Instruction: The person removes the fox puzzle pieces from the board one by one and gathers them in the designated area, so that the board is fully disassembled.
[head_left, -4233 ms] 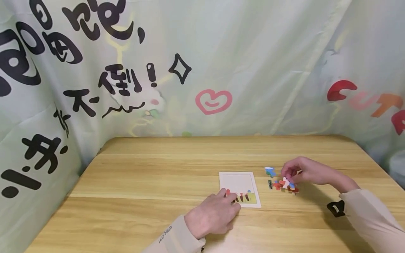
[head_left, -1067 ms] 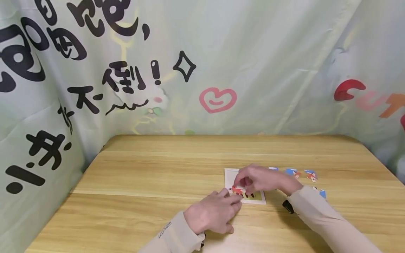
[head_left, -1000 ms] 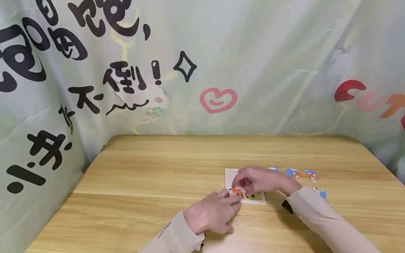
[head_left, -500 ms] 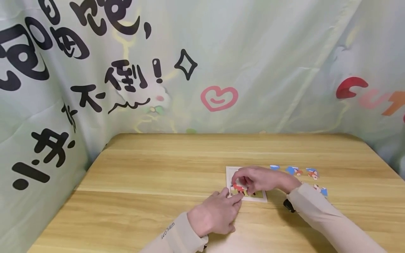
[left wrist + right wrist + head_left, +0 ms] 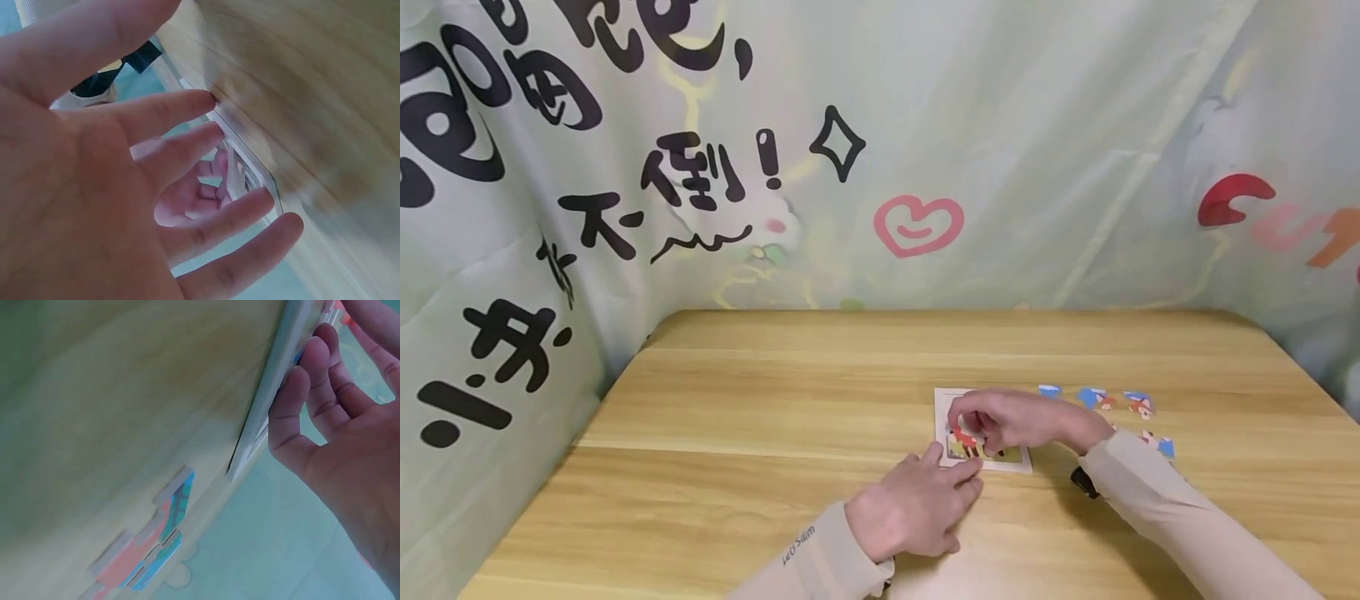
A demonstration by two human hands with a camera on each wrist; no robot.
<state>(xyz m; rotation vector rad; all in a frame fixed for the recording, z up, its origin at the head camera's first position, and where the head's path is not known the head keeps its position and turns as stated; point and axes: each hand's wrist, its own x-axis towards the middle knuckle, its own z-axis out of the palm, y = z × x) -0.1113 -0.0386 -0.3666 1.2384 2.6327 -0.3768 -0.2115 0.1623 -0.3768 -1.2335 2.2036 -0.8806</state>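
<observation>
A white-bordered puzzle tray (image 5: 940,421) lies right of the table's middle, with part of a picture, red, dark-striped and yellow-green, along its near side. My left hand (image 5: 913,508) rests its straight, spread fingertips on the tray's near edge; the left wrist view shows the palm (image 5: 94,181) with those fingers at the rim. Over the tray, my right hand (image 5: 1018,417) pinches a puzzle piece (image 5: 235,177) between thumb and index finger, the piece tilted in the left wrist view. The right hand hides much of the tray's middle and far right.
Several loose puzzle pieces, blue, orange and white, lie right of the tray, among them a blue-and-orange piece (image 5: 1095,398) and a fox-face piece (image 5: 1138,405). A printed curtain (image 5: 1015,167) hangs behind the wooden table (image 5: 737,417).
Over four seconds the right hand has moved left from the loose pieces onto the tray; those pieces now lie spread apart. In the last second both hands have stayed almost still.
</observation>
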